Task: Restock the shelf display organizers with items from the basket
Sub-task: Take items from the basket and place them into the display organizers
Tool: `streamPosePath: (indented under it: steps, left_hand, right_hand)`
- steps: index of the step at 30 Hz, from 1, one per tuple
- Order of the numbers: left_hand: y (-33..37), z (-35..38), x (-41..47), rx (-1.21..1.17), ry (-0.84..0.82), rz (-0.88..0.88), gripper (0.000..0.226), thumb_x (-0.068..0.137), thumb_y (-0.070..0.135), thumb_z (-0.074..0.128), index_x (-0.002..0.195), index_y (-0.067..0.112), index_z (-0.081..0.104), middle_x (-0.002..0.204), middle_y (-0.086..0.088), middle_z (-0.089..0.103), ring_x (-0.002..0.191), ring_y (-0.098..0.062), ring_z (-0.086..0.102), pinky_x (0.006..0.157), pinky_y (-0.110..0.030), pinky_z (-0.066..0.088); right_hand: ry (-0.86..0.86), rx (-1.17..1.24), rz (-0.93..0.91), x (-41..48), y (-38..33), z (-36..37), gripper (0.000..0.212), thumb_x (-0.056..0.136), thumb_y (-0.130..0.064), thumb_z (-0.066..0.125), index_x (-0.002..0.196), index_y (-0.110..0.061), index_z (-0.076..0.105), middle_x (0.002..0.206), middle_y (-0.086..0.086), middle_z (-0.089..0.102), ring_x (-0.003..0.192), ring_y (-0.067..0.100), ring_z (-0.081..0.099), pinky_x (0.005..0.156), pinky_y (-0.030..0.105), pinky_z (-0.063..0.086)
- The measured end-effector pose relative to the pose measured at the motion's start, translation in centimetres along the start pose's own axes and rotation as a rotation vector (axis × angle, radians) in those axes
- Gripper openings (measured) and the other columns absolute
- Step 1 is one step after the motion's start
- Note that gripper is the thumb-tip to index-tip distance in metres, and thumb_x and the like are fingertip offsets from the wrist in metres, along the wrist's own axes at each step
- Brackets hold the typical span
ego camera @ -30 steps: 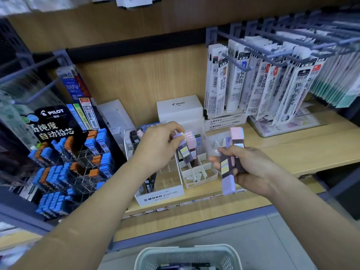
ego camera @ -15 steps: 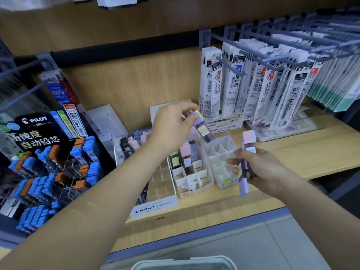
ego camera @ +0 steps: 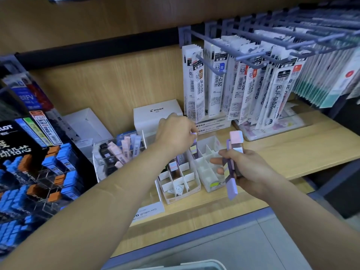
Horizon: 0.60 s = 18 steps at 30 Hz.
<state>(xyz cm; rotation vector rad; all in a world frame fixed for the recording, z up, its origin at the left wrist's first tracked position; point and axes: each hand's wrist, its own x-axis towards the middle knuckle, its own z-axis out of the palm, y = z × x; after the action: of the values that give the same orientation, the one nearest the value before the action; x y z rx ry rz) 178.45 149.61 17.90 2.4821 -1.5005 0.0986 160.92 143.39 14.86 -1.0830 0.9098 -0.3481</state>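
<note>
Two white divided organizers stand side by side on the wooden shelf: the left organizer [ego camera: 180,187] and the right organizer [ego camera: 211,184]. My left hand [ego camera: 175,133] pinches a purple stick item [ego camera: 194,148] by its top, and its lower end stands in a rear cell of the right organizer. My right hand [ego camera: 245,168] grips a bundle of purple and pink stick items [ego camera: 232,162] upright, just right of the organizers. The left organizer holds a few sticks [ego camera: 178,161] in its rear cells. The pale basket's rim [ego camera: 187,266] shows at the bottom edge.
A clear bin of pastel sticks [ego camera: 122,151] stands left of the organizers, with a Pilot lead display [ego camera: 39,172] further left. A white Pilot box [ego camera: 157,114] sits behind. Hanging refill packs [ego camera: 243,90] on metal hooks overhang the shelf's right half.
My left hand has carried its purple stick from the left organizer across to the right one and lowered its end into a rear cell. My right hand has kept its bundle roughly in place.
</note>
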Motion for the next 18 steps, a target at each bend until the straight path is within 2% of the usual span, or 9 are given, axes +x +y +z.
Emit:
streamPosePath:
  steps: [4, 7, 10, 12, 15, 16, 18]
  left_hand:
    - [0.1, -0.1, 0.7, 0.043, -0.027, -0.036, 0.019, 0.088, 0.021, 0.057, 0.092, 0.027, 0.074, 0.094, 0.006, 0.070, 0.103, -0.021, 0.055, 0.086, -0.037, 0.031]
    - [0.1, -0.2, 0.8, 0.024, -0.059, -0.049, 0.014, 0.090, 0.025, 0.059, 0.093, 0.027, 0.073, 0.096, 0.008, 0.070, 0.102, -0.020, 0.057, 0.091, -0.038, 0.031]
    - [0.2, -0.5, 0.9, 0.048, -0.079, -0.054, 0.014, 0.089, 0.029, 0.060, 0.094, 0.027, 0.072, 0.095, 0.007, 0.070, 0.102, -0.020, 0.058, 0.092, -0.038, 0.033]
    - [0.0, -1.4, 0.6, 0.018, -0.056, -0.067, 0.017, 0.090, 0.030, 0.057, 0.094, 0.025, 0.072, 0.095, 0.005, 0.071, 0.100, -0.022, 0.060, 0.092, -0.037, 0.039]
    - [0.2, -3.0, -1.5, -0.144, 0.071, -0.073, 0.020, 0.092, 0.028, 0.051, 0.091, 0.023, 0.070, 0.089, 0.005, 0.071, 0.086, -0.020, 0.062, 0.080, -0.034, 0.049]
    - [0.5, -3.2, -2.9, -0.244, 0.043, -0.089, 0.018, 0.093, 0.031, 0.051, 0.091, 0.025, 0.068, 0.086, 0.006, 0.071, 0.080, -0.018, 0.062, 0.077, -0.033, 0.051]
    - [1.7, -3.0, -6.2, -0.513, -0.132, -0.140, 0.018, 0.089, 0.047, 0.054, 0.091, 0.030, 0.059, 0.080, 0.005, 0.071, 0.072, -0.018, 0.064, 0.073, -0.034, 0.053]
  right_hand:
    - [-0.054, 0.054, 0.011, -0.3, -0.3, 0.1, 0.024, 0.094, -0.011, 0.057, 0.116, -0.003, 0.056, 0.097, 0.017, 0.075, 0.053, 0.022, 0.054, 0.068, 0.037, 0.043]
    - [-0.092, 0.062, 0.019, -0.6, -0.2, 0.4, 0.026, 0.094, -0.010, 0.057, 0.118, -0.002, 0.055, 0.098, 0.017, 0.075, 0.054, 0.022, 0.053, 0.068, 0.036, 0.042]
    - [-0.132, 0.094, 0.032, -0.7, -0.2, 0.4, 0.023, 0.095, -0.010, 0.057, 0.116, -0.003, 0.055, 0.099, 0.018, 0.074, 0.055, 0.022, 0.055, 0.075, 0.037, 0.046]
    - [-0.155, 0.125, 0.031, -0.9, -0.3, 0.4, 0.017, 0.094, -0.009, 0.058, 0.110, -0.004, 0.057, 0.100, 0.021, 0.073, 0.058, 0.023, 0.060, 0.070, 0.036, 0.050]
    - [-0.177, 0.227, 0.007, -1.2, -0.6, 0.8, 0.006, 0.094, -0.003, 0.056, 0.099, -0.003, 0.059, 0.097, 0.023, 0.073, 0.062, 0.024, 0.067, 0.058, 0.030, 0.056]
    - [-0.174, 0.270, -0.005, -1.2, -0.6, 1.0, 0.006, 0.093, 0.000, 0.055, 0.097, -0.003, 0.059, 0.092, 0.022, 0.073, 0.064, 0.025, 0.068, 0.058, 0.030, 0.058]
    - [-0.144, 0.345, -0.035, -1.3, -0.5, 1.7, 0.010, 0.092, 0.004, 0.054, 0.094, -0.005, 0.058, 0.081, 0.017, 0.072, 0.067, 0.025, 0.068, 0.059, 0.031, 0.059]
